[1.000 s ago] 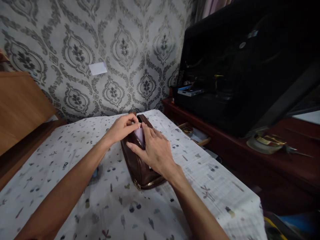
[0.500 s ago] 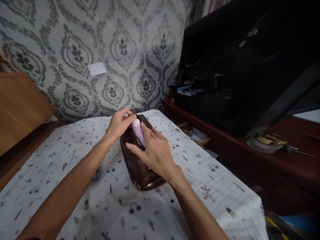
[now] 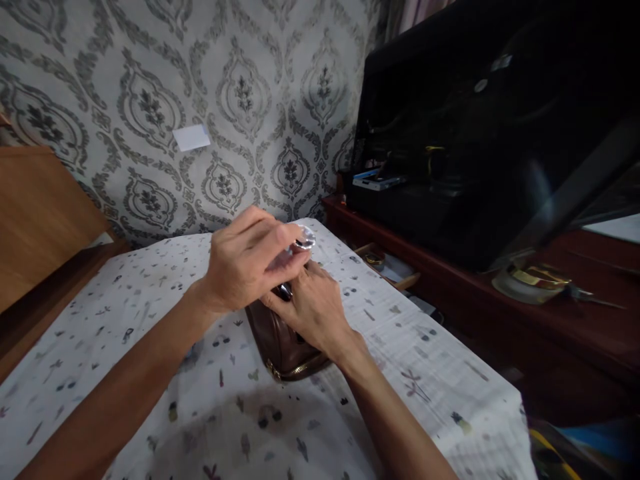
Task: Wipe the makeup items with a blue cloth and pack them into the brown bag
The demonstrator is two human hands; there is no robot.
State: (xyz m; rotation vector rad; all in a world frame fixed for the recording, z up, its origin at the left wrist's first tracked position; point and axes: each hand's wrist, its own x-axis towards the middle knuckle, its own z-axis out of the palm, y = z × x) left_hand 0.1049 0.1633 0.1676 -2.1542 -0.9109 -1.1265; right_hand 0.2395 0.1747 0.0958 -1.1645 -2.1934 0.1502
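Observation:
A brown leather bag (image 3: 265,333) with gold-toned zips lies on the patterned cloth. Above it, my left hand (image 3: 245,257) is closed on a small object with a shiny, clear round end (image 3: 305,237); the rest of it is hidden by the fingers, so its kind is unclear. My right hand (image 3: 315,307) rests over the bag's top, thumb on the near side and fingers across the opening, gripping it. A dark glossy thing (image 3: 283,291) shows at the opening between my hands. The lavender bottle seen earlier is out of sight.
White printed cloth (image 3: 400,373) covers the surface under the bag. On the right stand a dark red cabinet (image 3: 460,320) with an open drawer (image 3: 407,280), a large black television (image 3: 450,167) and a tape roll (image 3: 530,283). A wooden panel (image 3: 45,213) stands at left.
My left hand has risen from the bag's opening and moved right, now with the clear-ended object in it. The lavender bottle no longer shows. My right hand has stayed on the bag.

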